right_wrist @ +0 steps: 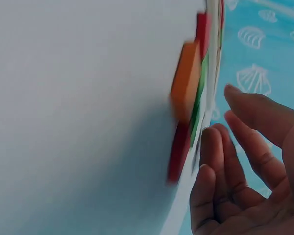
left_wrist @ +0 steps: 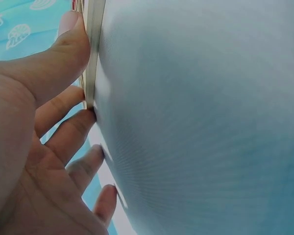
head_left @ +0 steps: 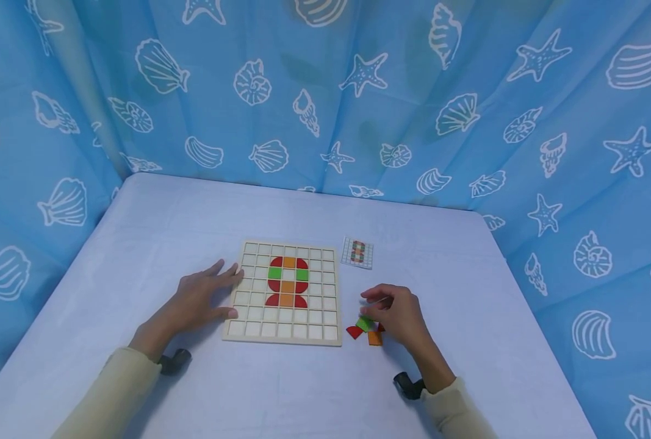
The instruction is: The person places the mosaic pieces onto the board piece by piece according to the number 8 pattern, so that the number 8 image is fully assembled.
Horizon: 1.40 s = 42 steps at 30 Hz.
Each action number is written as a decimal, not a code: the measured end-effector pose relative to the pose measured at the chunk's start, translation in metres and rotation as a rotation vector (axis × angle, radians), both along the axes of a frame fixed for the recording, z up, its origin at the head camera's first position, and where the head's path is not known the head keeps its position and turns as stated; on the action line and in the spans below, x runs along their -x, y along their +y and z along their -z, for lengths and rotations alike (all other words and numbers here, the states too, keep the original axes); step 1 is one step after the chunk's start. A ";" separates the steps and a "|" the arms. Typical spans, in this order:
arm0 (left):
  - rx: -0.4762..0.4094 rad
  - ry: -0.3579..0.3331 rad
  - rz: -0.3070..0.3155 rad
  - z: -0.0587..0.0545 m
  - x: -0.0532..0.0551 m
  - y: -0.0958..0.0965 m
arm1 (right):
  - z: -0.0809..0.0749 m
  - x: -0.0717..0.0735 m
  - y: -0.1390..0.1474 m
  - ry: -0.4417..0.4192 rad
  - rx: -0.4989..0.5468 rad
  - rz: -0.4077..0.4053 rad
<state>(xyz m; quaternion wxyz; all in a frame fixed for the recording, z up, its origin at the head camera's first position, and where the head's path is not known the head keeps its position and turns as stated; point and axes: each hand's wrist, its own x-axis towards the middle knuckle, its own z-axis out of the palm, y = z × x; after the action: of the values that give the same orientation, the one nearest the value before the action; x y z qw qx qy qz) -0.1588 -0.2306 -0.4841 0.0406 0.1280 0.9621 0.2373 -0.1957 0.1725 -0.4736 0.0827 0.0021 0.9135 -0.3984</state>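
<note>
A wooden grid board [head_left: 281, 342] lies flat on the table, with red, green and orange tiles set in its middle squares. My left hand [head_left: 196, 300] rests at its left edge, fingers spread. In the left wrist view the thumb [left_wrist: 73, 44] and some fingertips meet the board's rim [left_wrist: 92, 54]. Right of the board, my right hand [head_left: 404, 314] hovers over loose tiles: a green one [head_left: 365, 324], an orange one [head_left: 375, 338] and red quarter-rounds [head_left: 354, 332]. Thumb and forefinger are apart in the right wrist view, with nothing visible between them, beside the orange tile [right_wrist: 185, 81].
Above the loose tiles lies a small card [head_left: 351, 263] printed with a coloured grid pattern. A white cloth covers the table [head_left: 259, 396]. Blue curtains [head_left: 325, 73] with shell and starfish prints stand behind the table and along its sides.
</note>
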 end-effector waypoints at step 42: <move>-0.012 -0.024 -0.015 0.000 0.001 0.001 | -0.001 -0.009 -0.075 0.104 0.211 -0.119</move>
<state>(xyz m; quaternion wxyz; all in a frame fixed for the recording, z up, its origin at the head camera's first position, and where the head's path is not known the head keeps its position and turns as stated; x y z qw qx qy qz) -0.1594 -0.2297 -0.4838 0.0495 0.1182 0.9610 0.2450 -0.1870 0.0972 -0.4727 0.0586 -0.0816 0.8680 -0.4863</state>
